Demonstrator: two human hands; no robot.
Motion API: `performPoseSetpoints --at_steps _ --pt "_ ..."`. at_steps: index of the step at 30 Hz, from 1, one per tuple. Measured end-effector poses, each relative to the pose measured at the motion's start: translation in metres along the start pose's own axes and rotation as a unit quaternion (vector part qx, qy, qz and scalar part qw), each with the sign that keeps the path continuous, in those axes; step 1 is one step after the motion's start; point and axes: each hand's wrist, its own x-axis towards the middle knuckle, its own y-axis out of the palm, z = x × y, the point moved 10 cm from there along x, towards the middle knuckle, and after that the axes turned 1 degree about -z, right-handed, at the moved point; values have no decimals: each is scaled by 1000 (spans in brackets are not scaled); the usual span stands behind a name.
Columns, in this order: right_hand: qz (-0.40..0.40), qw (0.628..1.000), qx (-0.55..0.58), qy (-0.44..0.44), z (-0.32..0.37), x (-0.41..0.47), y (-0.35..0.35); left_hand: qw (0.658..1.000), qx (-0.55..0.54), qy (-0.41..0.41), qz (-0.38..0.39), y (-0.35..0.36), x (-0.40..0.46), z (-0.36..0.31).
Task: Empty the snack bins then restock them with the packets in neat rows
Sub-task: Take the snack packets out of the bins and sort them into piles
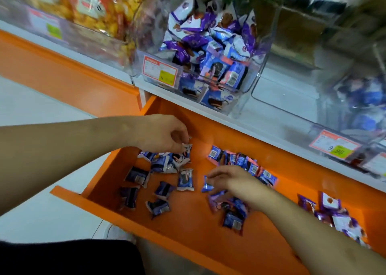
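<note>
Held packet: a small white-and-blue packet [186, 149] is pinched at its top edge by the left hand [160, 134], just above a cluster of similar packets [165, 162] near the drawer's back left corner
Left hand: fingers curled downward, thumb and fingertips closed on the packet
Right hand: the right hand [231, 180] lies palm down in the middle of the drawer, fingers curled around a blue packet [206, 186] at its fingertips; more purple and blue packets [231, 212] lie under and just beside the wrist
Row of packets: pink-and-blue packets [242, 163] stand in an overlapping line toward the drawer's back wall, just behind the right hand
Loose packets: dark purple ones [146, 191] lie scattered, apart from each other, toward the drawer's left front
Right pile: purple-and-white packets [334, 214] heap near the drawer's right edge
Drawer: orange drawer [188, 243] pulled open below the shelf
Bins: a clear bin [208, 51] on the white shelf [261, 128] above holds jumbled purple, white and blue packets; another clear bin [355, 99] sits beside it at the right, its contents blurred
</note>
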Motion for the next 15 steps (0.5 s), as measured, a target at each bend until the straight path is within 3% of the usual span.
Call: performPoseSetpoints --at_steps 9,12,15 --pt "-82 980 62 -172 73 -131 -121 986 -89 136 -46 -30 -12 -152" --pt "-139 960 72 -231 91 -183 -174 967 -119 191 -122 -51 -19 -201" --pt "-273 923 41 -270 89 -233 -243 937 -125 212 -249 -91 -22 -228"
